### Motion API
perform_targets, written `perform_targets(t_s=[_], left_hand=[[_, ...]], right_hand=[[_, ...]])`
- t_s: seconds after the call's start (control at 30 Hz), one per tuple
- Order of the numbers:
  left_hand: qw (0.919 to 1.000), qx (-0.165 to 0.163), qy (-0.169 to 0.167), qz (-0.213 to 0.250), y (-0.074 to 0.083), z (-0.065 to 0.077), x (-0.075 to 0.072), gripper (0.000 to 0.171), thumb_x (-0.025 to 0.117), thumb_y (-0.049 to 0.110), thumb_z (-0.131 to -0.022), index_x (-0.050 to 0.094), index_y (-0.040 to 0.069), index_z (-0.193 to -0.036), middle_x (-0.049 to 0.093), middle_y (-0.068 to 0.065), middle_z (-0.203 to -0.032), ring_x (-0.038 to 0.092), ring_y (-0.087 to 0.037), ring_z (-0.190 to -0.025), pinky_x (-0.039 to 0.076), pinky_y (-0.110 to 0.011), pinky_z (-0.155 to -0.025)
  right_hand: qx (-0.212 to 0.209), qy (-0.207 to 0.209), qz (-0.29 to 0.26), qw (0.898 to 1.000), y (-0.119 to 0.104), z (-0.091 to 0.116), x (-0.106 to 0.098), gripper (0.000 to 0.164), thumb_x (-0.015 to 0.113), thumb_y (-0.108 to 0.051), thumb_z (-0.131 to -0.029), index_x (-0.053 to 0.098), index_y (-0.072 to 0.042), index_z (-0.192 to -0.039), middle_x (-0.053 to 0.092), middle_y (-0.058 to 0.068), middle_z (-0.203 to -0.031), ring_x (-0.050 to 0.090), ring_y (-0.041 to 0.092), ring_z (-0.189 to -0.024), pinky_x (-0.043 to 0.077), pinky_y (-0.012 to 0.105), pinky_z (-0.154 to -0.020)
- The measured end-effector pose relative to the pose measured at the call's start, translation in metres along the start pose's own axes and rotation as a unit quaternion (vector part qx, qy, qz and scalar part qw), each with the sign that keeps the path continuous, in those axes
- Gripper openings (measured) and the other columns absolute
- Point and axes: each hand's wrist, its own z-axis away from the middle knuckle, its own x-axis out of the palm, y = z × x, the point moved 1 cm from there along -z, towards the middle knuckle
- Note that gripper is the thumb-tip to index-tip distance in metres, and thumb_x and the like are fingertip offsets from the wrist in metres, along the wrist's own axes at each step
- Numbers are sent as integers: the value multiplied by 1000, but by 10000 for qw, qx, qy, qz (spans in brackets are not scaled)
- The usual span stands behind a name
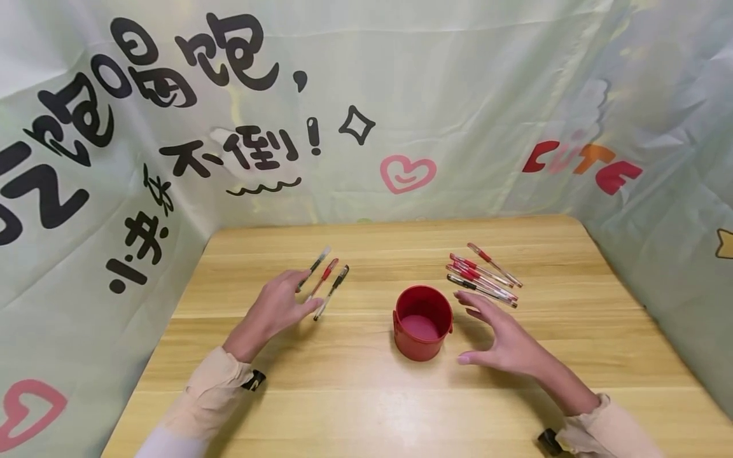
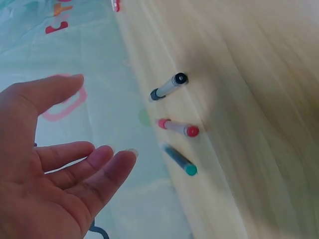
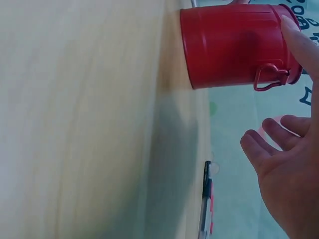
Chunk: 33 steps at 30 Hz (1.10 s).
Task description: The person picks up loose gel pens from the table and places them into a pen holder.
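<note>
My left hand hovers by three pens at the left of the table, holding nothing. They are a black-capped pen, a red pen and a dark pen with a clear cap. In the left wrist view, thumb and fingers are spread apart, and the dark pen shows a green end. A small red bucket stands upright at the middle, its visible inside bare. Just right of it is my right hand, fingers loosely bent around air. Its side handle shows in the right wrist view.
Beyond my right hand lies a group of several pens, mostly red, with a black one nearest me. A printed cloth hangs along the back and sides of the wooden table.
</note>
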Motion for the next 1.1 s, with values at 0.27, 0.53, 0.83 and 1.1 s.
perform_targets(t_s=[0.27,0.53,0.83,1.1], left_hand=[[9984,-192,-375,375,8,-17,16,51,82,26,-88,68,-3,-128,72,-21,-117,68,-19,-79,56,-25,-61],[9989,-89,-447,56,17,-32,30,42,82,20,-88,72,-5,-120,74,-19,-105,58,-18,-71,53,-28,-61],[9968,-438,-659,-127,19,-45,44,28,77,11,-87,72,-5,-110,73,-18,-105,49,-12,-60,44,-22,-51],[9958,-544,-698,-240,22,-51,52,18,71,3,-85,59,8,-73,55,-5,-72,48,-14,-57,39,-22,-44]], right_hand=[[-81,22,-456,9989,-5,-10,10,111,99,-21,-68,36,-11,-160,45,11,-160,46,17,-145,41,13,-116],[-9,34,-694,9976,-5,-16,23,112,99,-19,-69,35,-18,-161,46,9,-159,41,-6,-142,45,16,-115],[180,98,-771,9968,-10,-21,34,112,99,-35,-68,36,-25,-160,47,0,-158,44,-2,-142,50,19,-111],[157,123,-792,9967,-8,-22,37,108,98,-34,-70,37,-27,-159,49,2,-156,49,8,-139,57,26,-107]])
